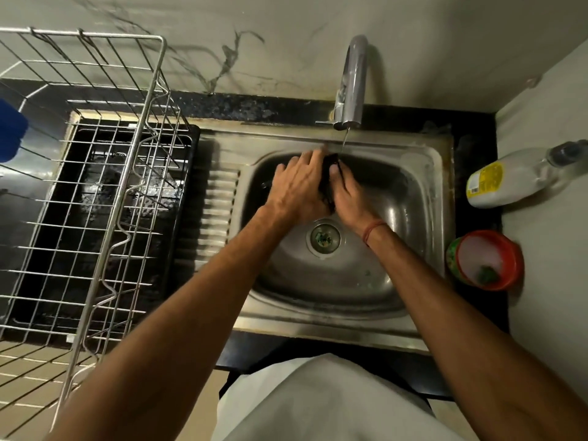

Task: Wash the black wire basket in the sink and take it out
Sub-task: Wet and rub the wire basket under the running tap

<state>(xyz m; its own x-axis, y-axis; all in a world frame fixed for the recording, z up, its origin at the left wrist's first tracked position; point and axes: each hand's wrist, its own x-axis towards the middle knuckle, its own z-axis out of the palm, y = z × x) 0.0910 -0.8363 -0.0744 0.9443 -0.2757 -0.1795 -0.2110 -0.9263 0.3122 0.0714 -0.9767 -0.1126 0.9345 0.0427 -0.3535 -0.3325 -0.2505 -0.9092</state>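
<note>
The black wire basket (329,179) is small and stands on edge between my two hands, over the back of the steel sink (413,198). My left hand (297,189) lies against its left side with fingers stretched toward the tap. My right hand (348,195) grips its right side, thumb on the top edge. Most of the basket is hidden by my hands. A thin stream of water falls from the tap (351,81) onto the basket's far end.
A steel dish rack (105,198) stands over a black tray on the left. A clear bottle with a yellow label (509,178) lies on the right counter, with a red-rimmed tub (486,259) in front of it. The drain (324,238) sits in the sink's middle.
</note>
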